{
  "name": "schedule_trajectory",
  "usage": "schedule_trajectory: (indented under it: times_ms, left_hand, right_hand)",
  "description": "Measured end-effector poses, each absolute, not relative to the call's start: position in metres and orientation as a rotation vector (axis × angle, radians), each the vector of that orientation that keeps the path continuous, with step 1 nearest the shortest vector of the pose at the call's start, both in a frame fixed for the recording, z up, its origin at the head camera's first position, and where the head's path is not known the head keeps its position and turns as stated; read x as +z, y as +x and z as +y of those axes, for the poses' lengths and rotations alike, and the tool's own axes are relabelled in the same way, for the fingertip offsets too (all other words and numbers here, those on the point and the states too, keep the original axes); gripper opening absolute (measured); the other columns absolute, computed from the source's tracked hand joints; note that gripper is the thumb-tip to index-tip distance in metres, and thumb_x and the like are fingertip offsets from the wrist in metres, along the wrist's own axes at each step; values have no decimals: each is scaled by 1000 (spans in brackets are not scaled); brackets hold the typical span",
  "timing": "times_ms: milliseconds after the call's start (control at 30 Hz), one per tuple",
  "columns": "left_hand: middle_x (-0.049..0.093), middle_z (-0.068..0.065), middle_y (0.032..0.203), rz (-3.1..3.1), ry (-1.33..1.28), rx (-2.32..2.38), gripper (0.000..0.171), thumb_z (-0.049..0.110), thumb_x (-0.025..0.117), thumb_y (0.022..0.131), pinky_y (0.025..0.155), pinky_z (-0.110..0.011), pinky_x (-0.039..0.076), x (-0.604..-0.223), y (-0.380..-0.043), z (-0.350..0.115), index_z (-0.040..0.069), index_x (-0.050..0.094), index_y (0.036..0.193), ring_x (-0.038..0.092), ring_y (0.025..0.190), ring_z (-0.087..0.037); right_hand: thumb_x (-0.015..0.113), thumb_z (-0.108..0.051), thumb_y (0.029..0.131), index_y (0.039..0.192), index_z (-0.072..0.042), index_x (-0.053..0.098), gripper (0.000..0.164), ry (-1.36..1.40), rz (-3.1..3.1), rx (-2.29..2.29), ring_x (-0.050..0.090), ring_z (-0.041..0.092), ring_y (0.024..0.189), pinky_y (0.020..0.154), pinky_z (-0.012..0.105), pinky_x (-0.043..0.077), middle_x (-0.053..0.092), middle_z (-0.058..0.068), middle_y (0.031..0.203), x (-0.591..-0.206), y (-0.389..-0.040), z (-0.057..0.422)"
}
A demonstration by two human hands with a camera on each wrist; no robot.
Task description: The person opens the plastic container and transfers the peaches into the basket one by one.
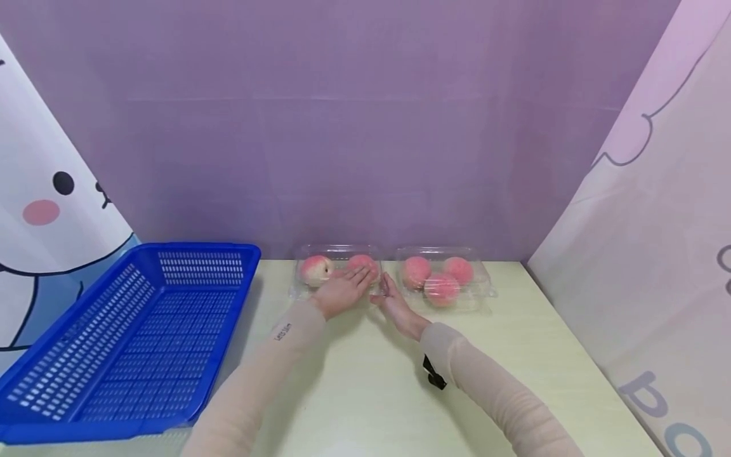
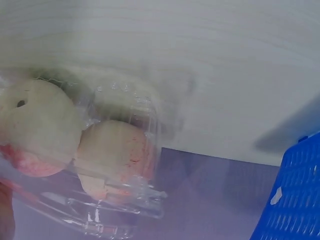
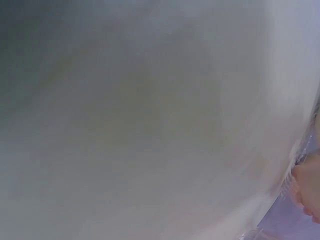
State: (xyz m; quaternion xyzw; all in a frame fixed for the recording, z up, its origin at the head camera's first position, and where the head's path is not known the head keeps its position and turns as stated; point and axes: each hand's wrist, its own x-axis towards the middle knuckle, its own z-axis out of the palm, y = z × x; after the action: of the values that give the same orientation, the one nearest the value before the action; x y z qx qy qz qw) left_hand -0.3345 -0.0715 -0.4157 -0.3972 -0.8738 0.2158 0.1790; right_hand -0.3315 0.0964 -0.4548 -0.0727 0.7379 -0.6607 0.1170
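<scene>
My left hand (image 1: pixel 344 293) lies with straight fingers over the lid of a clear plastic clamshell box (image 1: pixel 337 249). Inside are pink and cream peaches (image 1: pixel 316 271), partly covered by that hand. The left wrist view brings two of these peaches (image 2: pixel 112 157) close. At the same box's right front corner is my right hand (image 1: pixel 398 310), fingers extended along its side and thumb pointing left. Just right of this hand stands a second clear box (image 1: pixel 482 279) with three pink peaches (image 1: pixel 441 291). A blurred pale surface fills most of the right wrist view.
A large blue plastic basket (image 1: pixel 228 343) with slotted walls stands on the left of the pale table (image 1: pixel 365 393). Purple cloth (image 1: pixel 365 127) hangs behind the boxes, and printed curtains flank both sides. A black strap (image 1: pixel 434 374) hangs below the right sleeve.
</scene>
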Motion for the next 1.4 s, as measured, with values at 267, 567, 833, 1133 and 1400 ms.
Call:
schedule_trajectory:
  times_ms: [267,567,833,1133,1400]
  left_hand:
    - [40,-10,143,-2371,-1160,636,50,7,48,91,105,-31,36,-417,-340,-72,4,35,139,40,130,-21]
    - [45,-9,139,-2414,-1187,664,43,15,42,95,97,-34,45,-409,-340,-70,5,40,137,44,127,-22]
    - [47,-9,136,-2427,-1215,665,43,24,43,95,95,-35,47,-401,-341,-67,6,43,135,45,126,-23]
    - [40,-11,142,-2519,-1244,707,45,18,42,95,100,-37,42,-394,-341,-64,5,36,139,40,130,-25]
    - [41,-10,142,-2585,-1247,658,44,22,39,97,95,-37,46,-389,-343,-63,7,37,139,40,130,-23]
  right_hand:
    - [51,-7,88,145,-7,-12,85,-214,2126,-1943,-5,31,141,113,48,6,-8,13,154,-449,-326,95]
    - [50,-7,88,145,-5,-11,84,-201,2123,-1928,-4,31,141,114,47,7,-6,16,153,-446,-324,94]
    - [51,-5,86,145,-3,-13,86,-198,2125,-1949,-5,31,141,114,46,6,-8,17,153,-449,-329,93]
    - [51,-7,86,146,-5,-10,86,-178,2156,-1955,-3,30,141,114,46,7,-5,16,153,-450,-325,91]
    - [51,-6,87,146,-8,-10,85,-166,2120,-1983,-2,28,142,114,46,10,-5,14,154,-451,-328,90]
